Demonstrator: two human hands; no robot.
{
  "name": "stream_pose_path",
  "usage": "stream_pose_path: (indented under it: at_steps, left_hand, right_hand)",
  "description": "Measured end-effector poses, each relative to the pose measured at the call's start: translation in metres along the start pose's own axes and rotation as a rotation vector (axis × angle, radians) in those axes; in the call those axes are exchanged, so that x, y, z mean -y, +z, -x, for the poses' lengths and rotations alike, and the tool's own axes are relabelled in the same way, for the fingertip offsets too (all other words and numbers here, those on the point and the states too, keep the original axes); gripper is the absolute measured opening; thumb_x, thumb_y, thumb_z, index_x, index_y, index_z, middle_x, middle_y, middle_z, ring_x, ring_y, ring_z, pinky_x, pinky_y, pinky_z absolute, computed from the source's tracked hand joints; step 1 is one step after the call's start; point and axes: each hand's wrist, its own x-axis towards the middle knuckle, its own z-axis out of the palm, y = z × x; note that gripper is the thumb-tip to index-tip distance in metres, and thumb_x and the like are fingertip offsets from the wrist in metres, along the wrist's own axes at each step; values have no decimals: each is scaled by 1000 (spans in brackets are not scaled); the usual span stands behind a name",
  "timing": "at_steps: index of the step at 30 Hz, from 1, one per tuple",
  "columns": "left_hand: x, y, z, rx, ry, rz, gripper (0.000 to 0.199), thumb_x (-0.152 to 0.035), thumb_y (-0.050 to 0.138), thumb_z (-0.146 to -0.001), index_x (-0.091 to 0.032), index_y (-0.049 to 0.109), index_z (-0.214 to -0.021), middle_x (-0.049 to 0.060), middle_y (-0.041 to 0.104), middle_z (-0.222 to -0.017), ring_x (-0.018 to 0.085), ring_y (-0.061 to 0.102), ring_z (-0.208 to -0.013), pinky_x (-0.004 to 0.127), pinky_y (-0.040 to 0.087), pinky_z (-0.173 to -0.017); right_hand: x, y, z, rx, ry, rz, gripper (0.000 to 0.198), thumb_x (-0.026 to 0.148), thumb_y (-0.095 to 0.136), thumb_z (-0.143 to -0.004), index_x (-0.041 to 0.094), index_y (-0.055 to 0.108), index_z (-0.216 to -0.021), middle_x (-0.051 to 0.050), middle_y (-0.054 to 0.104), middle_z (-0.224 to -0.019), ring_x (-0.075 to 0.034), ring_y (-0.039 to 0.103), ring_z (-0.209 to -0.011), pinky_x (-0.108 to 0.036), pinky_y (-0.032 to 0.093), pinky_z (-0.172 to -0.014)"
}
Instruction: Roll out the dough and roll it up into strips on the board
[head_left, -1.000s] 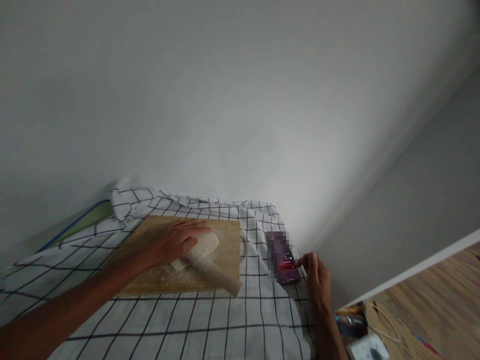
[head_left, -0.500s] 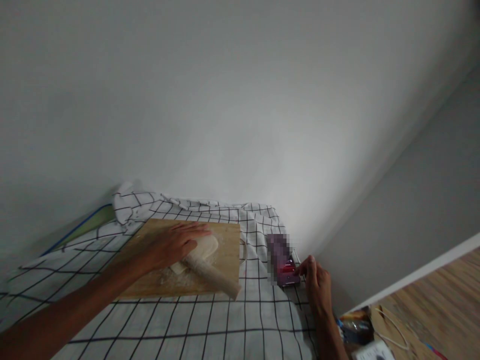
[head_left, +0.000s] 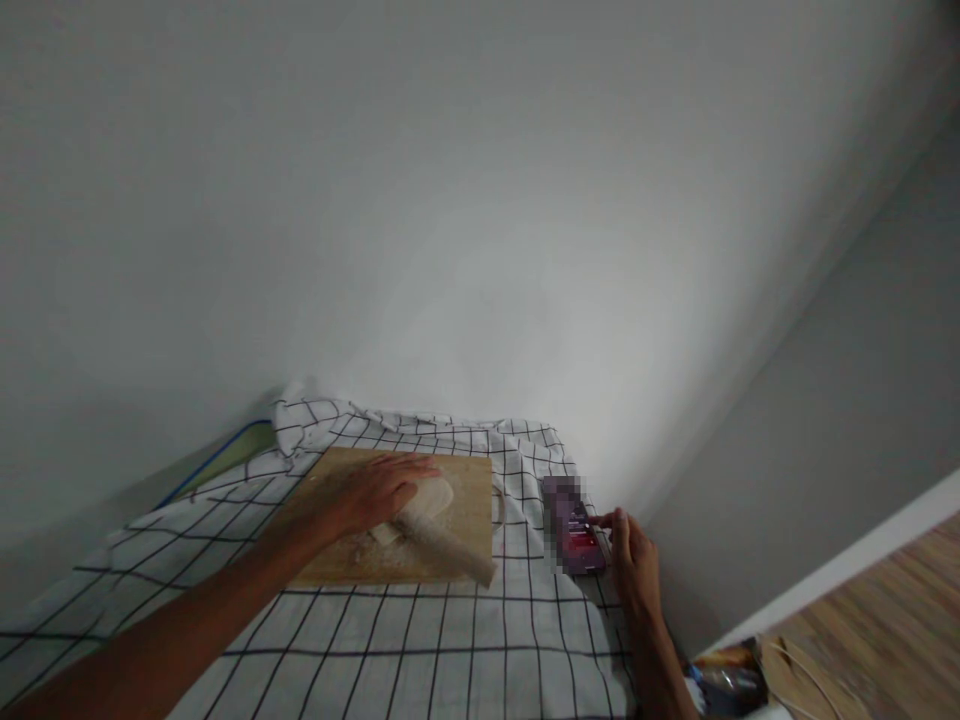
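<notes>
My left hand (head_left: 386,490) lies flat with stretched fingers over the upper end of a wooden rolling pin (head_left: 448,550) and the edge of a piece of rolled dough (head_left: 435,497). The palm's contact is hidden. Under them is a floury wooden board (head_left: 472,480); the pin lies slantwise, its lower end at the board's front right corner. My right hand (head_left: 634,550) is at a phone (head_left: 581,545) with a lit screen, partly blurred out. Its index finger is stretched to the right edge of the screen, the other fingers are curled, and it holds nothing.
A white cloth with black checks (head_left: 420,640) covers the table, bunched against the wall (head_left: 480,250) at the back. Something green with a blue rim (head_left: 232,450) shows at the back left. Low on the right are several items, including a dark package (head_left: 731,685), on the wooden floor (head_left: 877,610).
The view has shifted, so the table appears a little further right. My right index finger has moved up along the phone's screen, whose display looks changed. My left hand stays on the pin and dough.
</notes>
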Motion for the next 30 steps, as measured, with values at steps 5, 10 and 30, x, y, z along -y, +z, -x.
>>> stream_pose_path:
  at_steps: [5,10,30]
  left_hand:
    - [0,0,1,2,24,43,49,-23,35,-104,-23,68,-141,1,62,-153,18,51,-147,37,31,-129]
    - [2,1,1,-8,48,65,49,-24,35,-105,-21,67,-142,3,63,-152,17,51,-146,35,29,-130]
    - [-45,-12,46,-122,-154,-44,53,-24,35,-103,-11,61,-146,21,61,-150,33,51,-145,50,31,-129]
  right_hand:
    - [7,-3,4,5,-54,17,75,76,30,-103,23,73,-71,-8,73,-74,-25,67,-74,-35,48,-76]
    - [15,-2,0,89,-61,79,81,81,23,-100,25,74,-70,-10,76,-80,-27,69,-81,-39,50,-84]
    - [72,17,6,110,-183,83,78,78,23,-101,19,74,-92,-9,76,-84,-24,67,-75,-31,46,-67]
